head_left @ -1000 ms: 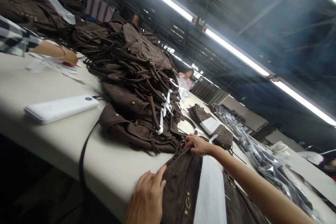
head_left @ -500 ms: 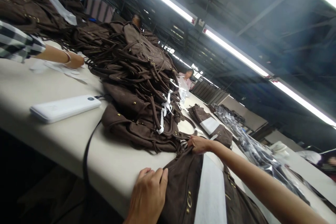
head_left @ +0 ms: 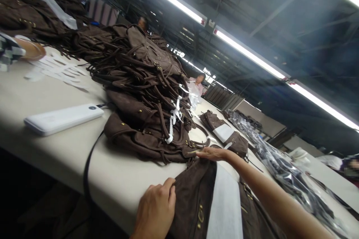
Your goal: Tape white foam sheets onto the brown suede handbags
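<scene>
A dark brown bag [head_left: 192, 198] with brass-coloured fittings lies before me, a white paper band [head_left: 226, 205] wrapped across it. My left hand [head_left: 157, 207] is closed on the bag's near left edge, its fingertips partly hidden. My right hand [head_left: 211, 154] rests at the bag's top corner, fingers stretched out flat and pointing left. Just beyond them lies another brown bag [head_left: 146, 140], its handles tied with white strips [head_left: 171, 129].
Brown bags are heaped [head_left: 131, 59] along the pale table [head_left: 120, 183]. A white power bank [head_left: 64, 117] with a cable sits left. Another banded bag [head_left: 210, 121] and clear plastic wrapping [head_left: 277, 160] lie right. A co-worker's arm [head_left: 30, 49] is near cut white paper [head_left: 60, 69].
My right hand's fingers have gone from pinching the bag's top corner to lying stretched out. My left hand stays on the edge. The co-worker's arm has drawn back left.
</scene>
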The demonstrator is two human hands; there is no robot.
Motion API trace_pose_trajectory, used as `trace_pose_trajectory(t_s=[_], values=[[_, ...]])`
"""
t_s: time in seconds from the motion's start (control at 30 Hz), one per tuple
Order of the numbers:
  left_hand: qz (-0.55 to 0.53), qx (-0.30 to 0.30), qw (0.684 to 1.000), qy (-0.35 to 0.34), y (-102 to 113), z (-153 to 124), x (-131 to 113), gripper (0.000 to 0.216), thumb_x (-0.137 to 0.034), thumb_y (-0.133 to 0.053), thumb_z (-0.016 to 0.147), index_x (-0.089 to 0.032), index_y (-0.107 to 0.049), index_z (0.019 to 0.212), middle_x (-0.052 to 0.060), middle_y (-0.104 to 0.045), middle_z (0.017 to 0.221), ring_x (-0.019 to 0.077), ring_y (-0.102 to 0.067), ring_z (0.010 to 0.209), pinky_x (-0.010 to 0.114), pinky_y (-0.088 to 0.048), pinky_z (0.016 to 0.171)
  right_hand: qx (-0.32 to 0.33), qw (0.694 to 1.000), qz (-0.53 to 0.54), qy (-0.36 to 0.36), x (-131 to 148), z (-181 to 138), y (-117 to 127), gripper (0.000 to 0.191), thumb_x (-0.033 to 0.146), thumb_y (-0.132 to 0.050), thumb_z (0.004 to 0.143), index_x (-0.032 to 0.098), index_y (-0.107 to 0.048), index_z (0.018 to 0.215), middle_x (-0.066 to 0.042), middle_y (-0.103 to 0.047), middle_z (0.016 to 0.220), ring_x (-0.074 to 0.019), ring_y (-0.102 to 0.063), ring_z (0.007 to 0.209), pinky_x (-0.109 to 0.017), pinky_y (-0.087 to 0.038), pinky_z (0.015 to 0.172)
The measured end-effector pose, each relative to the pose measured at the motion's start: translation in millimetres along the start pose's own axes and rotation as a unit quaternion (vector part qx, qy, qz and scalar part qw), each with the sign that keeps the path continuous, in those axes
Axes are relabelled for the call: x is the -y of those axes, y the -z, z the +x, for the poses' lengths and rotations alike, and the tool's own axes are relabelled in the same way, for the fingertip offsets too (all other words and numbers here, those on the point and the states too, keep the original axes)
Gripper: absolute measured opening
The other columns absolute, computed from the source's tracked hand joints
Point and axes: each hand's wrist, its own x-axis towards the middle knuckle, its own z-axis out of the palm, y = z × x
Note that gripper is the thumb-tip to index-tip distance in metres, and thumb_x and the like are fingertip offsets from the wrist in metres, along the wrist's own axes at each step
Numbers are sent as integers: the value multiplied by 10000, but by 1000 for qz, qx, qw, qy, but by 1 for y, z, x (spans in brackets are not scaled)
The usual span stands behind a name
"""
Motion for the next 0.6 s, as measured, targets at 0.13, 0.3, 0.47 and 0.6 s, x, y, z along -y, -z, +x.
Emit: trace_pose_trajectory(t_s=[0.13,0.3,0.47,0.6], values=[[-22,36,999,4,5,4,0,295,-184,-394,905,-253,-654,1027,51,-699,928,220,-649,904,340,-455,818,-19,1000,-18,-3,2,11,-12,412,533,-544,858,163,-614,691,38,-426,564,-107,-408,556,-240,-308,528],[34,32,998,-44,9,12,-4,279,-87,-373,838,-161,-621,940,117,-616,1071,247,-566,1045,364,-430,883,-185,979,-66,54,-2,9,-38,327,506,-613,842,198,-686,925,-30,-659,872,-191,-528,882,-295,-382,785],[61,102,991,-68,18,28,-8,230,-110,-389,793,-168,-593,881,118,-665,960,279,-602,946,397,-421,830,-214,972,-39,86,-5,4,-49,282,451,-562,900,227,-702,995,-27,-709,969,-192,-511,911,-335,-366,883],[23,130,990,-45,23,37,-10,255,-182,-482,736,-167,-568,976,100,-704,927,270,-643,898,343,-424,763,-206,974,-72,65,-2,12,-48,357,510,-525,905,209,-719,900,-37,-704,888,-195,-514,892,-351,-357,875]])
